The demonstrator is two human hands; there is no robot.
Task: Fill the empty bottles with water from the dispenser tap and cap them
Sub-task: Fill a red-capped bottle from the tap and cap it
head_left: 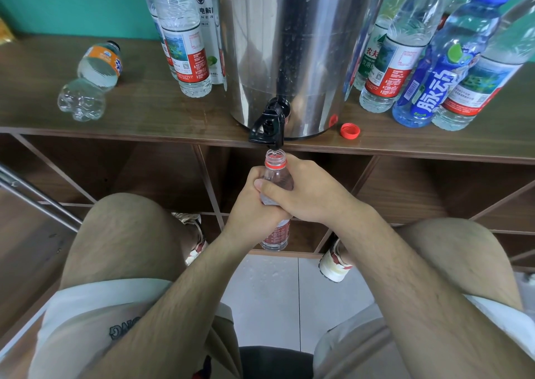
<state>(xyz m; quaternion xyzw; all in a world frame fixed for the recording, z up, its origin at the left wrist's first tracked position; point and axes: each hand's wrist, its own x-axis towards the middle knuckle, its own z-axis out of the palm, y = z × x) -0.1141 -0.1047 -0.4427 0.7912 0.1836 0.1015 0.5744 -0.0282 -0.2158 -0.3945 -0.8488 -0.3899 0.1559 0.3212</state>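
A clear plastic bottle with a red label and red neck ring stands upright under the black tap of the steel dispenser. Its open mouth sits just below the spout. My left hand and my right hand both grip the bottle's upper body, fingers wrapped round it and overlapping. A loose red cap lies on the wooden shelf top to the right of the dispenser base.
Several capped and uncapped bottles stand left and right of the dispenser. An orange-labelled bottle lies on its side at the left. Open shelf compartments are below, and my knees flank the bottle over a tiled floor.
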